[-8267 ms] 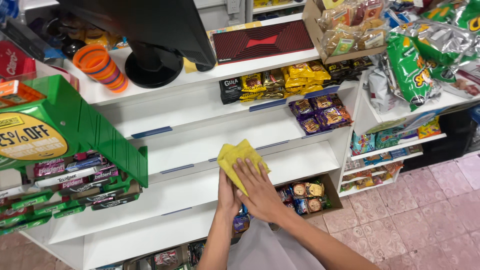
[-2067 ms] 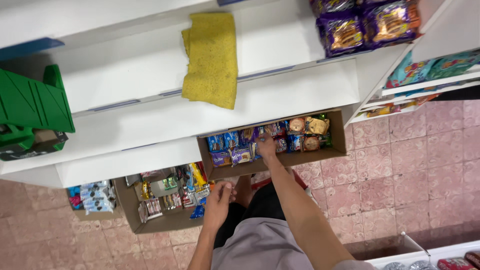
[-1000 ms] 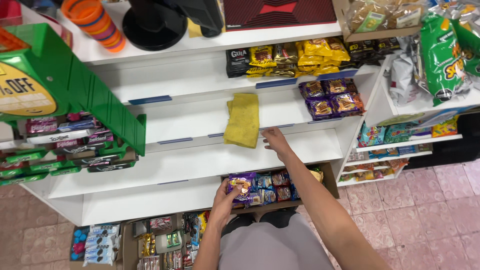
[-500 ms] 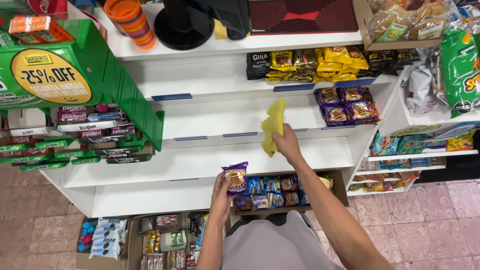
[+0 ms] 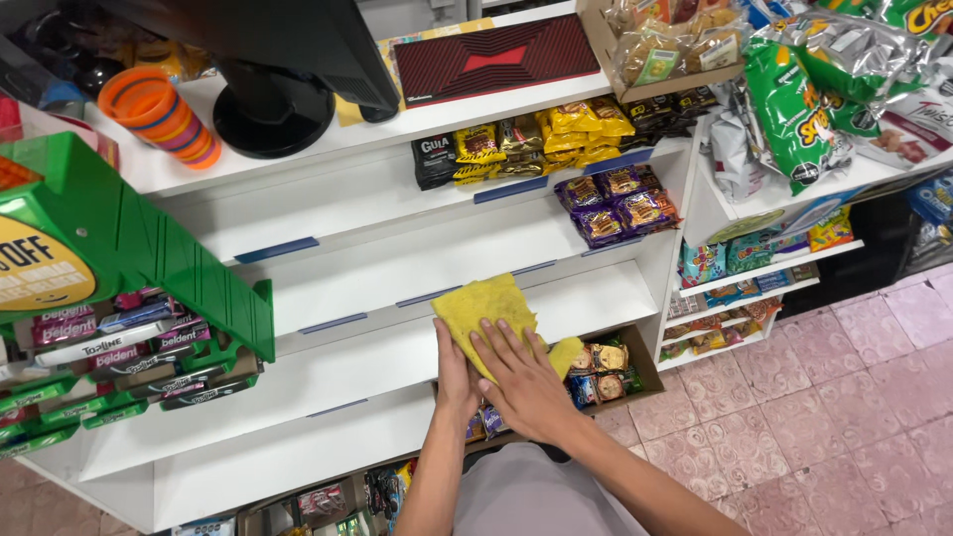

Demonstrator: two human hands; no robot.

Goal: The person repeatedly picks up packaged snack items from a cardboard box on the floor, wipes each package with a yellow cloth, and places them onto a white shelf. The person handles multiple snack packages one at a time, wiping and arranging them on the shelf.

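A yellow cloth point(image 5: 478, 304) lies on a bare white shelf point(image 5: 338, 367), one corner drooping over the front edge. My right hand point(image 5: 523, 385) presses flat on the cloth, fingers spread. My left hand point(image 5: 454, 377) sits right beside it at the cloth's near edge, its fingers hidden under the cloth and the right hand, so I cannot tell what it holds. Small purple snack packets point(image 5: 486, 422) show just below both wrists.
A cardboard box of snack packets point(image 5: 647, 365) sits under the shelf to the right. Purple packets point(image 5: 620, 203) and yellow packets point(image 5: 556, 129) fill the shelves above. A green display rack point(image 5: 149, 248) juts out at left. Stacked orange cups point(image 5: 159, 114) and a monitor base point(image 5: 273, 104) stand on top.
My right hand picked the cloth off the upper shelf and brought it down flat onto the lower shelf. My left hand, which held a purple packet, rose to the cloth's edge.
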